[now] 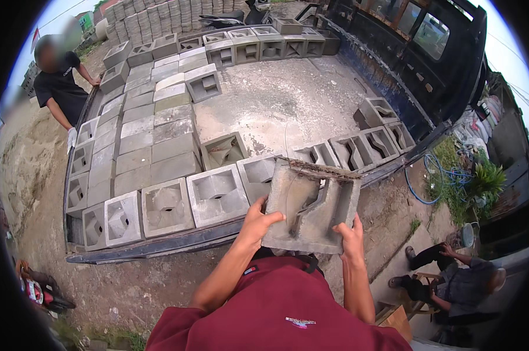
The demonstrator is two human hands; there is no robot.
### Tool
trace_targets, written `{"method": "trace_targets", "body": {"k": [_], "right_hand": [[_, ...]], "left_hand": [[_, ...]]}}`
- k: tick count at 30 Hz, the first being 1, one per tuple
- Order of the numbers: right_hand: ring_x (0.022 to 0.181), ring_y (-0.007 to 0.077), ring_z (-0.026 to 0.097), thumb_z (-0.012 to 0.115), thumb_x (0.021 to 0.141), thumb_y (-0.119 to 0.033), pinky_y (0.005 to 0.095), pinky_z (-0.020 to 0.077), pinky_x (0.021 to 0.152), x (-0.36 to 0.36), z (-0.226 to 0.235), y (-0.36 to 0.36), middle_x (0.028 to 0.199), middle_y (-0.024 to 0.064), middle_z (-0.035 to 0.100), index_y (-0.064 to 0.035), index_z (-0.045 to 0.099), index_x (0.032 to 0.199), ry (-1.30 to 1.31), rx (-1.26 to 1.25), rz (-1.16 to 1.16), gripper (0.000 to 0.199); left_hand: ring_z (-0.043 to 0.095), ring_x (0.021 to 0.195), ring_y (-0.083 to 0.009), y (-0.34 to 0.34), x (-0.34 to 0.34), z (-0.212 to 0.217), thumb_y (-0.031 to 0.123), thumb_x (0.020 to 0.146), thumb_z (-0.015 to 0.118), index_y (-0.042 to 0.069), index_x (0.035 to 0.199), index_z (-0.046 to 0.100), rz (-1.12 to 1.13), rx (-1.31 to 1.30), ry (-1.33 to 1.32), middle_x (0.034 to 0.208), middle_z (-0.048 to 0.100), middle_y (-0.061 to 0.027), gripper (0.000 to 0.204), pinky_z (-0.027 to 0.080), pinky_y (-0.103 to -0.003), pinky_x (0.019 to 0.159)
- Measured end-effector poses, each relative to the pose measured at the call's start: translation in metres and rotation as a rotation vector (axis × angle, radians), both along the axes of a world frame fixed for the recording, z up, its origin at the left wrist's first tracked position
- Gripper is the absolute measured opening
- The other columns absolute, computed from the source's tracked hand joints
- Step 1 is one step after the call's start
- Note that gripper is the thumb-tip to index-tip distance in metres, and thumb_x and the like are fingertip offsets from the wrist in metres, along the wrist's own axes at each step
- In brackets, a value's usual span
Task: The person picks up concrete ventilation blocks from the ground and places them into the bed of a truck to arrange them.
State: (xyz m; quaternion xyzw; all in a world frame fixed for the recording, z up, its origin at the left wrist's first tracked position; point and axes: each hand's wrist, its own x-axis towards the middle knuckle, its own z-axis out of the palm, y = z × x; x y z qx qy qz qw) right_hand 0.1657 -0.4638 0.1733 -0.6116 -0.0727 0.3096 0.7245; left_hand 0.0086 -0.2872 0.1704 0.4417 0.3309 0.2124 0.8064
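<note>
Between my two hands is a square grey concrete vent block point(320, 225), tilted, with a slanting inner wall and dark dirt along its far edge. My left hand point(257, 225) grips its left side, thumb over the face. On its right side, my right hand point(350, 237) is closed around the edge in the same way. The block is held in front of my body, at the near rim of a truck bed point(276, 111). Just beyond it, a row of similar vent blocks point(217, 196) stands along that rim. The fingers behind the block are hidden.
Flat-laid blocks point(138, 140) fill the bed's left part; more line the far side point(270, 48). The dark truck cab point(405, 41) closes the right. A person point(62, 88) stands at the left side; another person point(457, 284) sits at lower right. A blue hose point(428, 184) lies right.
</note>
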Motion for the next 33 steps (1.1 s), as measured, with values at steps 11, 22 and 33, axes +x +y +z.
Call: {"method": "trace_targets", "body": {"k": [11, 22, 33], "right_hand": [[0.085, 0.0166, 0.056, 0.054, 0.072, 0.002, 0.0292, 0.0450, 0.076, 0.092, -0.007, 0.154, 0.096, 0.0096, 0.061, 0.0064, 0.053, 0.111, -0.206, -0.057, 0.571, 0.039], [0.078, 0.0168, 0.055, 0.056, 0.065, 0.004, 0.0280, 0.0427, 0.069, 0.084, -0.021, 0.325, 0.086, 0.0106, 0.062, 0.0078, 0.059, 0.100, -0.136, -0.063, 0.585, 0.035], [0.065, 0.0157, 0.052, 0.057, 0.063, 0.002, 0.0297, 0.0406, 0.057, 0.092, -0.108, 0.434, 0.074, 0.0081, 0.059, 0.0046, 0.060, 0.086, -0.114, -0.212, 0.656, 0.024]], "left_hand": [[0.064, 0.084, -0.0208, 0.068, 0.024, 0.028, 0.005, 0.066, 0.071, -0.009, 0.120, 0.050, 0.449, 0.136, 0.061, 0.101, 0.064, -0.0154, 0.059, 0.051, -0.031, 0.074], [0.059, 0.104, -0.0194, 0.257, 0.027, -0.035, 0.012, 0.078, 0.069, -0.006, 0.131, 0.047, 0.558, 0.663, 0.219, 0.116, 0.062, -0.0159, 0.060, 0.045, -0.030, 0.091], [0.062, 0.101, -0.0209, 0.356, 0.028, -0.136, 0.007, 0.076, 0.070, -0.005, 0.121, 0.056, 0.386, 0.606, 0.687, 0.112, 0.065, -0.0164, 0.048, 0.045, -0.030, 0.088]]}}
